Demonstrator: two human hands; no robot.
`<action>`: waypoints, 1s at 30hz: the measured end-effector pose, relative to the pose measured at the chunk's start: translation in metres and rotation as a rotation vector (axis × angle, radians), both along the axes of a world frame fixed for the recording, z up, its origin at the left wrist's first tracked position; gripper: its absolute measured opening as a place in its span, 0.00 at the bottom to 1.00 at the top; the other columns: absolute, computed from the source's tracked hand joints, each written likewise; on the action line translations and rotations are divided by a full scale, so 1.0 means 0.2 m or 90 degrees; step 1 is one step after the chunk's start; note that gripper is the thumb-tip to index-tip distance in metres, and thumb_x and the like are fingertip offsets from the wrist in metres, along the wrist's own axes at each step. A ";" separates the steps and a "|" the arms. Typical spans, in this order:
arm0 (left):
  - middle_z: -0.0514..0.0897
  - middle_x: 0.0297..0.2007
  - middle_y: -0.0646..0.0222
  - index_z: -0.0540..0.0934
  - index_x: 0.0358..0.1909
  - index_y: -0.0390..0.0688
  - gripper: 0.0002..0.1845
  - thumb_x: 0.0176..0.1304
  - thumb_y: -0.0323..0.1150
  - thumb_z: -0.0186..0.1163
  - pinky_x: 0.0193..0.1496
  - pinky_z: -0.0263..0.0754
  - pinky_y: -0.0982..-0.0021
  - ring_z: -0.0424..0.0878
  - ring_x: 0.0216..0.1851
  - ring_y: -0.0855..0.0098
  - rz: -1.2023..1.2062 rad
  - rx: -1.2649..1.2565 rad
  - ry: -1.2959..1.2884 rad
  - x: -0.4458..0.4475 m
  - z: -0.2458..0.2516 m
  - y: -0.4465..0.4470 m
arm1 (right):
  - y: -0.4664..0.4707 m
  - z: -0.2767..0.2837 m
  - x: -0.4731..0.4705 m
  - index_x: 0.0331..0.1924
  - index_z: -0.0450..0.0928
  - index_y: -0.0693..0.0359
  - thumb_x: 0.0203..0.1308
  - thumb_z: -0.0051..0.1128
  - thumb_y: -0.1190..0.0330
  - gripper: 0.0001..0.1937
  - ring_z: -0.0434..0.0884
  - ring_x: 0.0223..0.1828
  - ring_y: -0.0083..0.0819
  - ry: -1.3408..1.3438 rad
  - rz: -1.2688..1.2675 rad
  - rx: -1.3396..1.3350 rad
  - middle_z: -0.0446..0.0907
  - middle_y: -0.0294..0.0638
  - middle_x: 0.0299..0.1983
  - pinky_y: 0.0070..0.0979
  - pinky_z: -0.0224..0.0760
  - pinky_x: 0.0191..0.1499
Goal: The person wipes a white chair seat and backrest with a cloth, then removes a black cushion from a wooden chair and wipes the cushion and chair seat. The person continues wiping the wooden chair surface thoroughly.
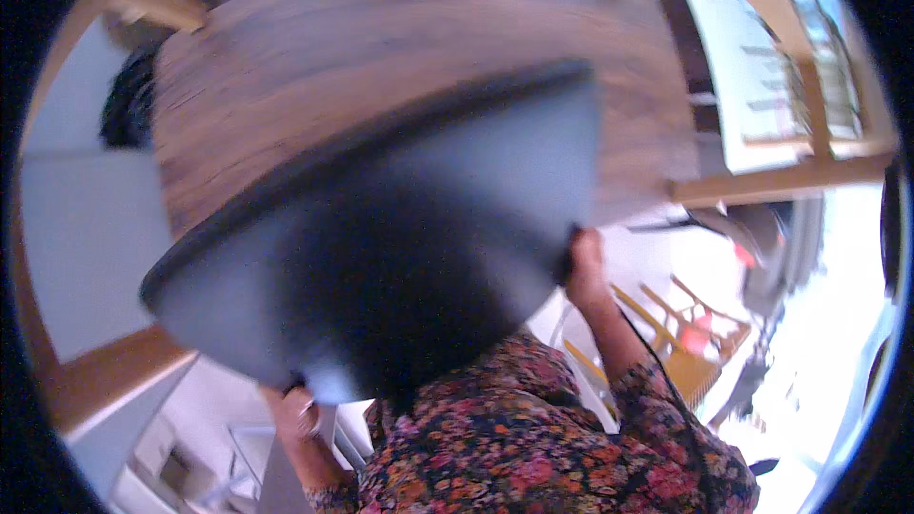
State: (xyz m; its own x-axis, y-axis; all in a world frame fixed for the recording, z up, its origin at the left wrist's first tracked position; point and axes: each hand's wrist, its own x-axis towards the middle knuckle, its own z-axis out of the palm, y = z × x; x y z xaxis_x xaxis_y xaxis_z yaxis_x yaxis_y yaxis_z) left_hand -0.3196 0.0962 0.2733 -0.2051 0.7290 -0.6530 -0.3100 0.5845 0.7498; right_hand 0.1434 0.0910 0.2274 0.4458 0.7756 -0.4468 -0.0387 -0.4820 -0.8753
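Observation:
A large dark metal pan [443, 228], shaped like a wok, is held tilted between my two hands and looks blurred. My right hand [589, 268] is closed around a black handle at its right side. At its lower left edge, my left hand [289, 410] grips it, with the fingers mostly hidden behind the metal. Beyond the pan lies a brown wood-grain tabletop [428, 21], partly covered from view by it. I cannot tell whether the pan touches the table.
Pale wooden beams, perhaps chair parts [778, 182], border the table at the right and upper left. A black furry-looking thing [132, 103] is by the left table edge. At lower right stands a yellowish wooden chair [689, 371] with something red on it.

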 end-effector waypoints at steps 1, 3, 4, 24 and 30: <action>0.81 0.61 0.63 0.70 0.74 0.38 0.51 0.39 0.28 0.75 0.65 0.79 0.54 0.81 0.61 0.60 -0.004 0.053 -0.029 -0.02 0.00 0.02 | 0.01 0.04 -0.01 0.56 0.81 0.64 0.73 0.57 0.52 0.23 0.74 0.51 0.26 0.046 0.020 0.033 0.80 0.31 0.48 0.31 0.70 0.53; 0.80 0.64 0.63 0.69 0.75 0.39 0.53 0.38 0.27 0.74 0.66 0.79 0.53 0.80 0.62 0.58 -0.016 0.096 -0.052 -0.05 0.00 0.06 | 0.06 0.09 -0.05 0.57 0.82 0.65 0.72 0.61 0.55 0.22 0.75 0.50 0.23 0.126 0.046 0.055 0.83 0.31 0.49 0.28 0.72 0.53; 0.79 0.65 0.62 0.69 0.75 0.40 0.53 0.37 0.26 0.73 0.67 0.78 0.52 0.80 0.63 0.58 -0.013 0.139 -0.066 -0.07 0.01 0.07 | 0.05 0.10 -0.08 0.58 0.82 0.65 0.72 0.60 0.56 0.21 0.76 0.51 0.23 0.128 0.044 0.103 0.83 0.31 0.50 0.28 0.72 0.55; 0.84 0.60 0.61 0.77 0.68 0.39 0.44 0.50 0.41 0.87 0.62 0.78 0.57 0.84 0.57 0.60 -0.114 0.208 0.213 -0.63 0.47 -0.65 | -0.06 -0.34 -0.22 0.77 0.64 0.60 0.75 0.57 0.38 0.41 0.71 0.74 0.41 0.329 0.233 -0.048 0.72 0.43 0.74 0.47 0.62 0.77; 0.81 0.66 0.62 0.73 0.73 0.38 0.59 0.39 0.49 0.91 0.71 0.72 0.57 0.79 0.65 0.61 -0.234 0.039 0.670 -0.76 0.97 -1.05 | 0.28 -0.14 -0.68 0.65 0.75 0.65 0.76 0.57 0.47 0.29 0.80 0.62 0.35 0.279 0.537 -0.002 0.83 0.43 0.59 0.36 0.74 0.67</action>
